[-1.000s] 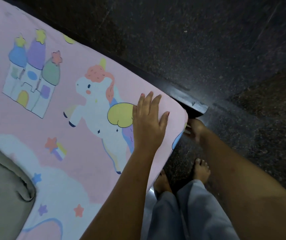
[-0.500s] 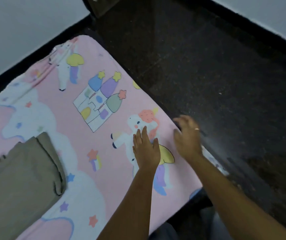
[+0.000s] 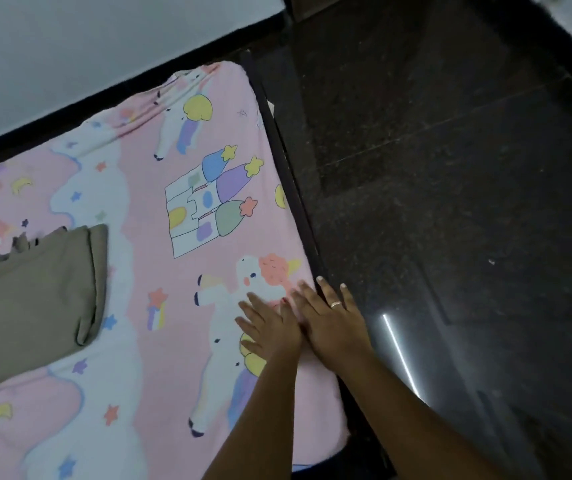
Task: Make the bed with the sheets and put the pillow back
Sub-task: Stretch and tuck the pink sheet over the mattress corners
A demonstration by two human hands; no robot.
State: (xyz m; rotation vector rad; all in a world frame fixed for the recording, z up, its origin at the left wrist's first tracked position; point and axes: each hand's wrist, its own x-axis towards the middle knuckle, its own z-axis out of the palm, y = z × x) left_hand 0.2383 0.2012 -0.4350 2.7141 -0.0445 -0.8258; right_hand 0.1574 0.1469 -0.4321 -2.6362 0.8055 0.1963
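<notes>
Both hands lie flat with fingers straight at 5 o'clock, side by side on the pink sheet [image 3: 160, 282] that covers the bed: left hand [image 3: 270, 329] on the unicorn print, right hand [image 3: 335, 323] reaching the dark bed frame [image 3: 295, 202]. Risk: a hard sweep could drag the sheet loose at this edge or deepen the puckers at the 12 o'clock corner. A folded olive cloth [image 3: 31, 299] at 9 o'clock obstructs smoothing there. No pillow is in view.

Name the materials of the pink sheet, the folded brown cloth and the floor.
Pink sheet: soft printed cloth, likely cotton, matte, wrinkling at the far corner. Folded brown cloth: thicker matte fabric, rounded folds. Floor: polished dark speckled stone, maybe granite, mirroring a light strip.
</notes>
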